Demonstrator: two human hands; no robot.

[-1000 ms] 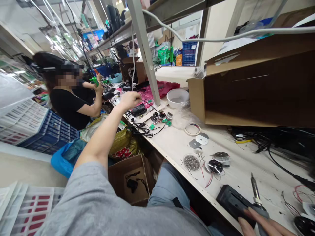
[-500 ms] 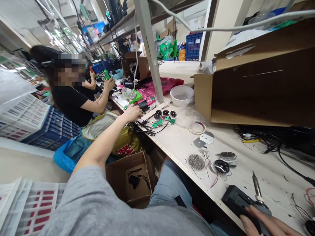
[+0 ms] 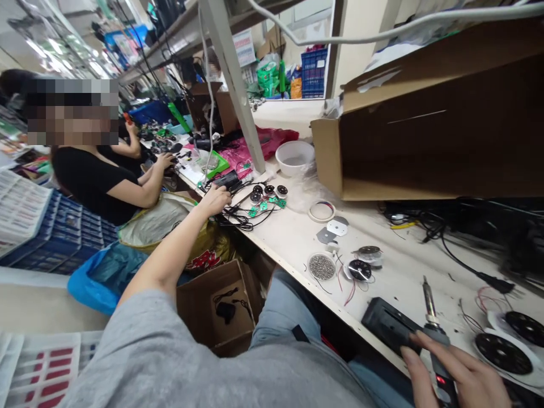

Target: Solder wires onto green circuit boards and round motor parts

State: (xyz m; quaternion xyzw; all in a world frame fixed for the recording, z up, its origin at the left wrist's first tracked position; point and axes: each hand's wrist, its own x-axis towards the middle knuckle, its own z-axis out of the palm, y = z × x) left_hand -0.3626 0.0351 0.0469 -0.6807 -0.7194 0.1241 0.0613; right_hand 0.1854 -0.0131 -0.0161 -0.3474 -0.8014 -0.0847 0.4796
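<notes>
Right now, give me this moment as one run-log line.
left hand: beside black cables | right hand: gripping soldering iron | nearby: black discs

— Figure: what is the soldering iron [image 3: 440, 385] in your grip made of?
— Matt black plastic on the handle [image 3: 440, 388]; smooth bare metal on the shaft [image 3: 429, 300].
— And on your counter [image 3: 382, 283]?
— A white, scuffed surface; a rough brown cardboard box [image 3: 425, 136]; a glossy pink plastic bag [image 3: 250, 150]; a smooth translucent plastic bowl [image 3: 294, 157].
</notes>
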